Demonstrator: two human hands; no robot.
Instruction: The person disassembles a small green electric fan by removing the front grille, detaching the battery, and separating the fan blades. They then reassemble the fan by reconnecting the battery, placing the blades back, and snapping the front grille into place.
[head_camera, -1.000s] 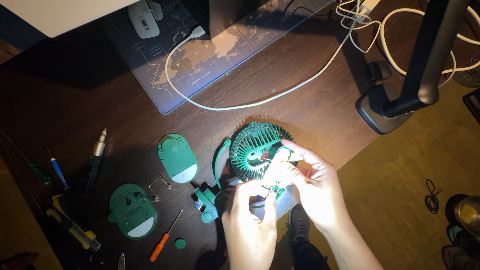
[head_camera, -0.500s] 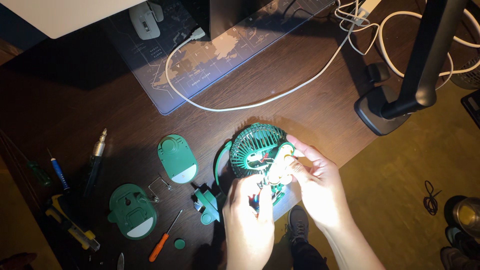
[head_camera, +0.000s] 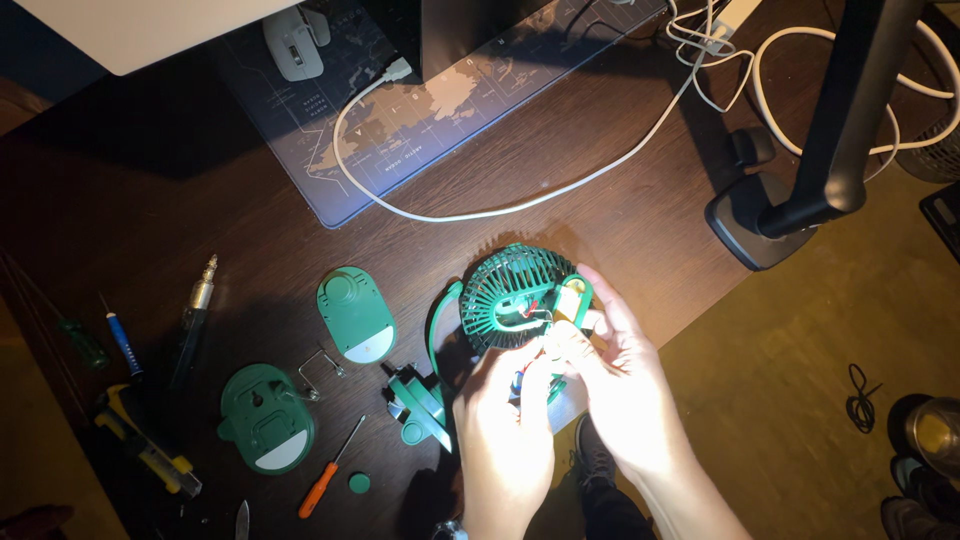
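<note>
From the head camera, your left hand (head_camera: 505, 440) and right hand (head_camera: 620, 390) have closed in tighter on the green fan grille (head_camera: 515, 297) at the table (head_camera: 620, 220) edge — both pinching its wired innards; an orange screwdriver (head_camera: 330, 468) lies apart.

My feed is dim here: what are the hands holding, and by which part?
Both hands hold the green fan grille at its lower rim, left hand below, right hand at the right side.
</note>
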